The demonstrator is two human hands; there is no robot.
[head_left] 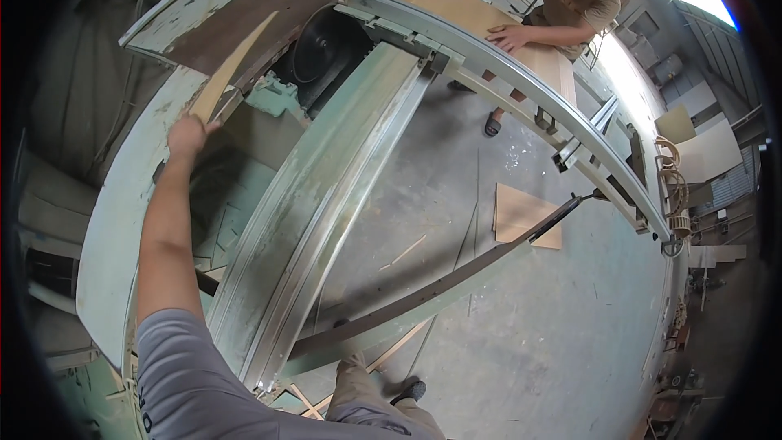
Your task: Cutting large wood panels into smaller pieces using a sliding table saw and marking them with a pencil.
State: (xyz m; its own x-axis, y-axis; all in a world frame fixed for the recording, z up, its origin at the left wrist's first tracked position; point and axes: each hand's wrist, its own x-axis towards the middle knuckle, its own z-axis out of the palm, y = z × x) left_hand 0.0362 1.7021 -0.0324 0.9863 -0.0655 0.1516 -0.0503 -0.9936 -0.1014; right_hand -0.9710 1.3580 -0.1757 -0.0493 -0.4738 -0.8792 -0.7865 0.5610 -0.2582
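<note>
My left hand [188, 135] reaches forward at the end of an outstretched arm. Its fingers are closed around the near end of a long, tapering strip of wood [230, 67]. The strip points away and to the right, over the brown part of a sliding table saw's top [252, 15]. Right of the strip, a round dark saw blade [319, 47] shows in the open body of the machine. Nearest to my hand is the worn white edge of the table [122, 187]. My right hand is out of the picture.
A long metal sliding table [318, 171] and a curved-looking crossbeam fence [521, 73] span the middle. Beyond the fence, a co-worker [570, 0] rests both hands on a wooden panel [456, 4]. A swing arm [440, 285] crosses low over the floor, near a loose board [521, 212].
</note>
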